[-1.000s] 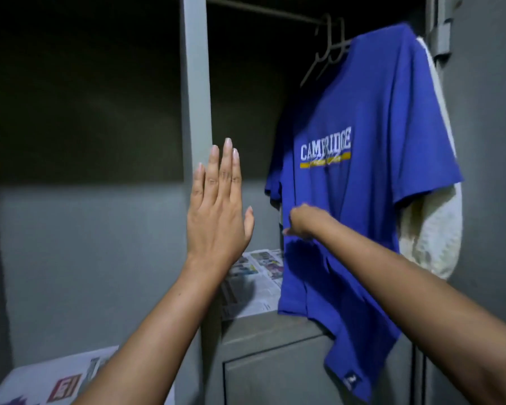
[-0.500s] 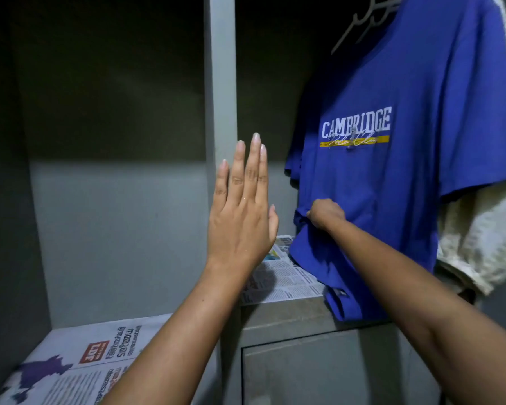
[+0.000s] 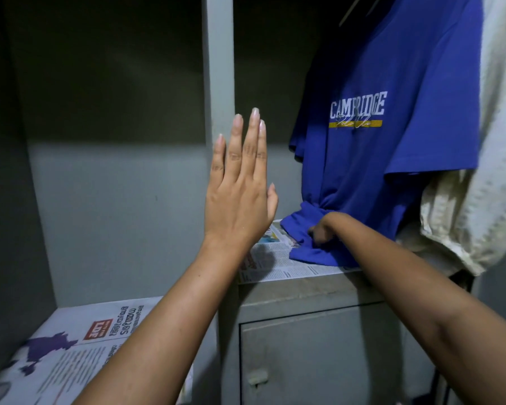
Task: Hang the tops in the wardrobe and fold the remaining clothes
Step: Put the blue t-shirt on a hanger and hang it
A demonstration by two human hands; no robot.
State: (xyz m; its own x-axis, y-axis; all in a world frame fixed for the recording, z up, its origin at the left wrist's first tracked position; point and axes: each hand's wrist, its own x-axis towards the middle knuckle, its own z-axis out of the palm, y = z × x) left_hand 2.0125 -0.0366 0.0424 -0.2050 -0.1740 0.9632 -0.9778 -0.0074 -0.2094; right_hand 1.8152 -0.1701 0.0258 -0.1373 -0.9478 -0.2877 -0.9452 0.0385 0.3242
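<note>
Inside a dim grey wardrobe (image 3: 218,62), a blue T-shirt (image 3: 392,159) hangs on a hanger beside a cream garment (image 3: 485,200); its hem lies bunched on a newspaper-lined shelf (image 3: 275,267), gripped in the right hand (image 3: 322,232); the left hand (image 3: 240,185) is raised flat, fingers together, empty.

The hangers (image 3: 360,7) run off the top edge. The right hand's (image 3: 323,232) fingers are buried in the blue T-shirt's (image 3: 392,159) bunched hem.
</note>
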